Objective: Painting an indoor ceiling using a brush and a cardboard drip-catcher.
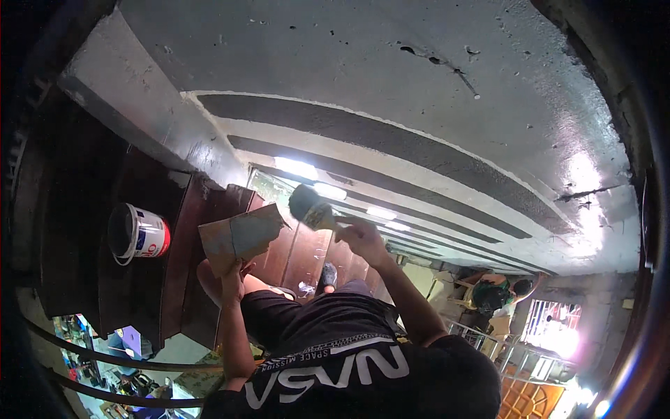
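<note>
My left hand (236, 276) grips the lower edge of a flat, tan, rough-edged piece of board (218, 246), which has a grey patch across its middle. My right hand (363, 241) is closed round the handle of a short-handled tool (321, 216). Its pale, smeared middle part ends in a rounded dark grey head; whether that is bristles or a blade with a lump of paste, I cannot tell. The tool is held up just right of the board, apart from it, in front of the striped grey and white sloping surface (349, 157).
A white bucket (150, 234) with a red and blue label stands on the dark brown stairs (185, 241) at left. Curved dark rails (125, 359) run below, above a cluttered lower floor. Another person (492, 293) is at far right, near a metal railing (481, 339) and bright window (555, 325).
</note>
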`<state>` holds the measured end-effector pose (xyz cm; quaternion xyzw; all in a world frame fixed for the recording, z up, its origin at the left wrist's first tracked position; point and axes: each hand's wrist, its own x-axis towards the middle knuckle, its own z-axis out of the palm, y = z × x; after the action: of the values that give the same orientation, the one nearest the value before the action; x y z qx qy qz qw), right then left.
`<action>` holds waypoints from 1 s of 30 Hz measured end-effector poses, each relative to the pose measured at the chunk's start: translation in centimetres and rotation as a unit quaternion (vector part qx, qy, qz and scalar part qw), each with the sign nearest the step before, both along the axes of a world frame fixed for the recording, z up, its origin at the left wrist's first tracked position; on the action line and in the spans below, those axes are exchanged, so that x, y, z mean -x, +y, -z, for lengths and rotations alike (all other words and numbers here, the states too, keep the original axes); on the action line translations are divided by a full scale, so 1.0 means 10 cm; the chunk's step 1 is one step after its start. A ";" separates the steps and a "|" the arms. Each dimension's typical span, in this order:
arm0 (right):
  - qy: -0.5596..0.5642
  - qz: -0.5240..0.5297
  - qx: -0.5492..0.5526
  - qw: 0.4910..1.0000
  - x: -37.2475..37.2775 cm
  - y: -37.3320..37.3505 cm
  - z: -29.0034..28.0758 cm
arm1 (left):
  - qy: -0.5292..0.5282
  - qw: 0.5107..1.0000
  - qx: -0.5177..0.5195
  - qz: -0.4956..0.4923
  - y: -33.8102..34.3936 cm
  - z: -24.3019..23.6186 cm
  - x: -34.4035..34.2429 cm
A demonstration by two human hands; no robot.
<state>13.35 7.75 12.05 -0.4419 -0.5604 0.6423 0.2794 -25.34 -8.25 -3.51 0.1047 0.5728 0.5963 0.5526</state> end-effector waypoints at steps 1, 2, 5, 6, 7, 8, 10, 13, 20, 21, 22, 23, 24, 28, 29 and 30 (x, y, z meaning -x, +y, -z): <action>0.034 0.044 -0.008 0.998 -0.03 -0.02 -0.05 | -0.001 1.000 -0.025 0.009 0.01 -0.03 -0.01; 0.038 0.094 0.012 0.995 -0.05 -0.04 -0.11 | 0.011 1.000 -0.017 0.007 0.03 -0.06 -0.04; 0.083 0.205 -0.100 0.970 -0.11 -0.08 -0.41 | 0.024 0.999 -0.021 -0.003 0.10 -0.22 -0.15; 0.084 0.232 -0.165 0.955 -0.14 -0.06 -0.54 | 0.025 0.999 -0.011 -0.027 0.11 -0.29 -0.18; 0.113 0.272 -0.195 0.936 -0.14 -0.03 -0.67 | 0.027 0.999 -0.032 -0.016 0.13 -0.35 -0.21; 0.138 0.311 -0.227 0.913 -0.15 -0.01 -0.80 | 0.027 0.999 -0.019 -0.008 0.14 -0.41 -0.22; 0.130 0.345 -0.313 0.875 -0.22 0.05 -1.02 | 0.029 1.000 -0.012 0.003 0.14 -0.47 -0.23; 0.123 0.365 -0.379 0.841 -0.38 0.14 -1.22 | 0.064 0.998 -0.017 -0.008 0.13 -0.37 -0.20; 0.018 0.442 -0.586 0.679 -0.84 0.19 -1.63 | 0.054 0.997 -0.049 -0.008 0.05 0.04 -0.04; -0.120 0.475 -0.595 0.637 -0.98 0.22 -1.79 | 0.063 0.998 -0.029 -0.005 0.02 0.01 -0.05; -0.216 0.493 -0.609 0.582 -1.12 0.25 -1.97 | 0.041 0.999 -0.032 -0.006 0.03 -0.05 -0.09; -0.250 0.476 -0.579 0.613 -1.25 0.25 -2.16 | 0.071 0.997 -0.009 -0.001 0.04 -0.14 -0.14; -0.269 0.461 -0.551 0.642 -1.34 0.24 -2.36 | 0.075 0.997 -0.018 -0.004 0.06 -0.24 -0.20; -0.361 0.298 -0.654 0.594 -1.43 0.14 -3.24 | 0.137 0.989 -0.047 -0.027 0.16 -0.79 -0.52; -0.471 0.289 -0.616 0.561 -1.38 0.02 -3.45 | 0.155 0.986 -0.051 -0.033 0.17 -0.92 -0.62; -0.491 0.225 -0.655 0.528 -1.32 0.01 -3.66 | 0.097 0.986 -0.082 -0.106 0.21 -1.05 -0.71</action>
<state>26.57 7.83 48.68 -0.4918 -0.7547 -0.3074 0.3066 -18.23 -6.14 7.03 0.1459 0.5803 0.6836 0.4180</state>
